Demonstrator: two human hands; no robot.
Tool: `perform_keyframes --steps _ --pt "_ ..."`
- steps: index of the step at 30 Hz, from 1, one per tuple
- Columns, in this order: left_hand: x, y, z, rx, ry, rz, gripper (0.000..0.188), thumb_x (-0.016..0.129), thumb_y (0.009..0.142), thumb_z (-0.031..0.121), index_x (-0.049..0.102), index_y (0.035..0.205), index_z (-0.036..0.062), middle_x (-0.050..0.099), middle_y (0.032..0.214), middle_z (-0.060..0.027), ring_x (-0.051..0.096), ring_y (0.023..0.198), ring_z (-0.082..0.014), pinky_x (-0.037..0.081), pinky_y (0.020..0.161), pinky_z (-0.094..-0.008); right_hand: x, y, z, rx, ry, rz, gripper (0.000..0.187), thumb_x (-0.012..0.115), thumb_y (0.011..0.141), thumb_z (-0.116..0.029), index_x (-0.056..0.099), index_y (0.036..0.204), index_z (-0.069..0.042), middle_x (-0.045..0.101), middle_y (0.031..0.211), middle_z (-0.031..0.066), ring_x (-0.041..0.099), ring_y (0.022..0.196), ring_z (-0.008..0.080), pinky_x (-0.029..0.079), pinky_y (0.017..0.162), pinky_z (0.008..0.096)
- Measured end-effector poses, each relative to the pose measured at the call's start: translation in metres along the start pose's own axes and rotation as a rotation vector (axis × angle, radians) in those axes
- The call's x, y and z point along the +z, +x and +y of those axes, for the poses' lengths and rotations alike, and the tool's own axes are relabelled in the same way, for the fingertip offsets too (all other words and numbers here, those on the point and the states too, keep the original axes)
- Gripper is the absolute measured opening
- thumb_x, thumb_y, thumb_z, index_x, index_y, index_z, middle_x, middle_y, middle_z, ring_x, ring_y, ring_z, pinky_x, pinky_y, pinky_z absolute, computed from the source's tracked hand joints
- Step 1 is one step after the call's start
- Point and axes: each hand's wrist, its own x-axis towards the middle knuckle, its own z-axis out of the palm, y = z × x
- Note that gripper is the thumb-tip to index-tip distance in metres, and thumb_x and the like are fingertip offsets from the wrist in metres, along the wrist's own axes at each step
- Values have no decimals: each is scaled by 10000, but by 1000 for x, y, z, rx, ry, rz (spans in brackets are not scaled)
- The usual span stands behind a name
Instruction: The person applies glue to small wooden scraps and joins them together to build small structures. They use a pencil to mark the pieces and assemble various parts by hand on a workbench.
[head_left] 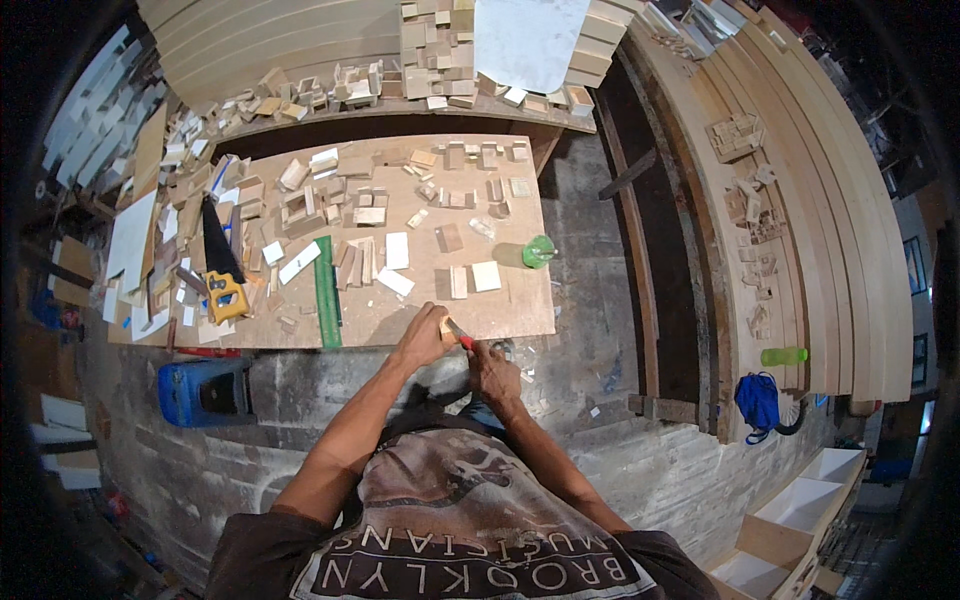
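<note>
My left hand (pixel 420 340) pinches a small pale wood block (pixel 446 329) just over the near edge of the plywood worktop (pixel 520 300). My right hand (pixel 492 372) grips a small tool with a red handle (pixel 464 341), its tip against the block. Both hands meet in front of my chest. The worktop carries several small wood offcuts and white tiles.
A green ruler (pixel 326 292), a handsaw with a yellow handle (pixel 222 270) and a green-capped bottle (pixel 528 253) lie on the worktop. A blue case (pixel 200 392) sits on the floor at left. Stacked boards curve along the right; a blue bag (pixel 758 402) and green bottle (pixel 784 355) rest there.
</note>
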Motion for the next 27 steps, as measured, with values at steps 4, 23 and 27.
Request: perform_keyframes --steps 4,23,27 --pt "0 1 -5 -4 -4 3 607 826 646 82 568 1176 -64 562 1102 -215 571 1079 -391 481 945 -414 18 2 -2 1 -76 15 337 422 1029 -396 477 1202 -112 657 998 247 656 914 436 552 703 530" --pt "1 5 -13 25 40 -16 577 812 650 63 575 1163 -52 599 1102 -229 574 1095 -416 474 965 -435 26 3 -14 25 -75 -21 326 421 1034 -357 427 1153 -54 654 907 279 669 812 451 555 648 513" --pt "5 6 -21 57 46 7 584 833 640 79 583 1149 -57 607 1107 -228 584 1096 -412 475 972 -437 20 4 -12 -18 -111 25 295 411 1037 -366 433 1119 -83 665 914 287 676 795 455 551 661 528"
